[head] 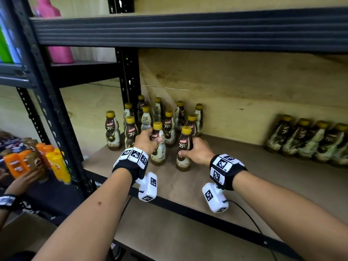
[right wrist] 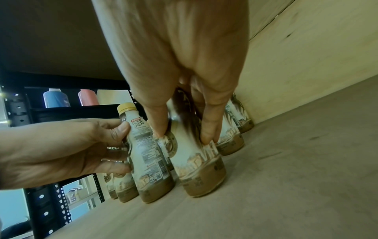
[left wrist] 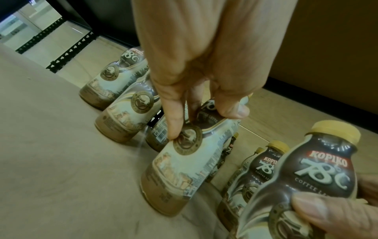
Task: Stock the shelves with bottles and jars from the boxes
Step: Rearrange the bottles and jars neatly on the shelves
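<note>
- Left hand [head: 146, 141] wrapped round a yellow-capped brown plastic coffee bottle [head: 157, 143], base on the brown shelf board [head: 263, 178].
- Right hand [head: 197, 152] grips a second matching bottle [head: 184, 147] mid-body, also standing.
- Likely both being set in as the front row of the stocked cluster [head: 156, 113], labels forward.

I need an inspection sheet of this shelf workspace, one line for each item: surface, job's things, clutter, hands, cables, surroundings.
Surface: brown shelf board, bare at the front.
Job's things: cluster of upright Kopiko 78C coffee bottles at the rear left; second row at the right, blurred.
Clutter: nothing seen.
Hands: left hand grips left front bottle; right hand grips right front bottle; both bottles stand on the board.
Cables: black cable runs from the right wrist camera.
Surroundings: black metal rack post; orange and yellow bottles on the neighbouring rack, another person's hand there.
</note>
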The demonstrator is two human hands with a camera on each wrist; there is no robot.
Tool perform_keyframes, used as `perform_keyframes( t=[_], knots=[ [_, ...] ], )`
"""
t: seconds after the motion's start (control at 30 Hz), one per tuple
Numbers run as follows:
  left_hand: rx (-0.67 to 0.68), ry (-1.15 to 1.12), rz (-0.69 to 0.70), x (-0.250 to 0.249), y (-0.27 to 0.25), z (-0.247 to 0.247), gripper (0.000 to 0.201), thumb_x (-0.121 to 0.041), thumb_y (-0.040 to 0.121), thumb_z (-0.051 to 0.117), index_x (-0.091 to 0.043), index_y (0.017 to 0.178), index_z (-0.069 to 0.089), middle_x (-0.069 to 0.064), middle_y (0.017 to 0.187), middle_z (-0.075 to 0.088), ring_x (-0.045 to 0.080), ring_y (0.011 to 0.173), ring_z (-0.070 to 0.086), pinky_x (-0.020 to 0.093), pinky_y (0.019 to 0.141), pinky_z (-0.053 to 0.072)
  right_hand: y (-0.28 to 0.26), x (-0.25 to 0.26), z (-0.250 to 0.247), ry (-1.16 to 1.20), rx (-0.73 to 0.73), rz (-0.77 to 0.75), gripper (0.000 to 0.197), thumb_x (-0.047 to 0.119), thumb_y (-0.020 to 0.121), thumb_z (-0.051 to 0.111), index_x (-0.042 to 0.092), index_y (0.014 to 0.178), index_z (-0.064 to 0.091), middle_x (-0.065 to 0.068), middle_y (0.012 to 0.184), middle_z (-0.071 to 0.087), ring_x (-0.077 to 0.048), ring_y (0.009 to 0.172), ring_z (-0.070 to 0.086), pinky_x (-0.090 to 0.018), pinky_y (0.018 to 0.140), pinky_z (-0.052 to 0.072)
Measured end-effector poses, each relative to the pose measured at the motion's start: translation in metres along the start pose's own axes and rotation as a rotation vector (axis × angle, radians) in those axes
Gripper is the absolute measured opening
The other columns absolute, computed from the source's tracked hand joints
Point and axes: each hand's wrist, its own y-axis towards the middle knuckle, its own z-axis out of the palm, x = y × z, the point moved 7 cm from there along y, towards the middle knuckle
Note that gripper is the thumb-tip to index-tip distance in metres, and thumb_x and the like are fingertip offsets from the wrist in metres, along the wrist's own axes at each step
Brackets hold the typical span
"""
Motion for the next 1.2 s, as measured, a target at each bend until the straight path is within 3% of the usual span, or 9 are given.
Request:
perform_keyframes(
  t=[0.3,0.4,0.5,0.7,0.8,0.87,0.97,1.1,1.2],
  knots=[
    [0.118,0.098,0.005,-0.013,0.006,-0.009,0.051,-0.033,0.082,0.072,-0.019,0.127,0.051,-0.003,0.118,0.063,0.025,0.115,0.058,0.042,0.102,0.046,-0.006,-0.001,-0.002,-0.009,0.078,0.031,0.059,0.042,0.070,0.084,0.019,0.120,0.061,0.001,0.118,0.068,-0.018,0.109,0.062,-0.026,0.090,0.047],
    [0.003,0.181,0.113,-0.056,0.005,-0.032,0.052,-0.032,0.085,0.070,-0.016,0.130,0.050,0.002,0.119,0.061,0.026,0.114,0.058,0.036,0.097,0.048,-0.015,-0.006,-0.024,0.015,0.101,0.042,0.068,0.044,0.071,0.083,0.020,0.127,0.056,0.002,0.125,0.064,-0.017,0.115,0.059,-0.031,0.098,0.046],
    [-0.010,0.260,0.283,-0.117,0.007,-0.027,0.046,-0.030,0.086,0.066,-0.014,0.128,0.056,0.009,0.122,0.064,0.030,0.116,0.057,0.032,0.098,0.046,-0.020,-0.030,-0.068,0.008,0.021,0.127,0.079,0.048,0.075,0.079,0.015,0.138,0.044,-0.003,0.133,0.055,-0.022,0.121,0.053,-0.028,0.095,0.043],
    [0.121,0.260,0.456,-0.216,0.013,0.078,0.038,-0.032,0.086,0.065,-0.021,0.122,0.058,0.000,0.123,0.062,0.022,0.118,0.055,0.027,0.100,0.040,-0.032,-0.125,-0.181,-0.079,-0.184,0.283,0.066,0.048,0.081,0.073,0.011,0.131,0.051,-0.007,0.125,0.059,-0.022,0.110,0.058,-0.031,0.093,0.048],
    [0.177,0.231,0.432,-0.246,0.011,0.152,0.034,-0.034,0.085,0.066,-0.022,0.117,0.061,0.000,0.123,0.062,0.018,0.113,0.058,0.024,0.098,0.040,-0.035,-0.175,-0.240,-0.177,-0.249,0.293,0.050,0.044,0.083,0.069,0.007,0.115,0.061,-0.013,0.116,0.065,-0.025,0.096,0.061,-0.028,0.075,0.046],
    [0.248,0.235,0.379,-0.258,0.009,0.206,0.036,-0.033,0.085,0.068,-0.020,0.119,0.060,0.003,0.123,0.062,0.020,0.114,0.058,0.024,0.093,0.041,-0.037,-0.198,-0.275,-0.237,-0.276,0.279,0.044,0.041,0.084,0.067,0.010,0.115,0.061,-0.011,0.116,0.064,-0.029,0.101,0.061,-0.028,0.070,0.041],
    [0.363,0.302,0.303,-0.266,0.008,0.278,0.043,-0.033,0.087,0.067,-0.016,0.126,0.056,0.009,0.130,0.056,0.026,0.119,0.054,0.030,0.096,0.045,-0.033,-0.222,-0.309,-0.149,-0.319,0.225,0.050,0.028,0.090,0.065,0.010,0.133,0.047,-0.010,0.130,0.055,-0.029,0.114,0.056,-0.030,0.076,0.043],
    [0.407,0.251,0.162,-0.272,0.018,0.327,0.052,-0.032,0.090,0.063,-0.015,0.137,0.046,0.011,0.140,0.049,0.030,0.122,0.052,0.032,0.096,0.046,-0.019,-0.238,-0.309,0.035,-0.226,0.195,0.081,0.010,0.090,0.065,0.014,0.154,0.016,-0.015,0.148,0.040,-0.032,0.121,0.054,-0.033,0.081,0.049],
    [0.417,0.089,0.091,-0.283,0.028,0.349,0.058,-0.032,0.091,0.063,-0.016,0.142,0.041,0.013,0.140,0.049,0.034,0.121,0.053,0.042,0.099,0.048,-0.008,-0.249,-0.298,-0.045,-0.220,0.187,0.083,0.009,0.086,0.067,0.010,0.153,0.019,-0.015,0.151,0.034,-0.033,0.134,0.040,-0.037,0.102,0.042]
  ],
)
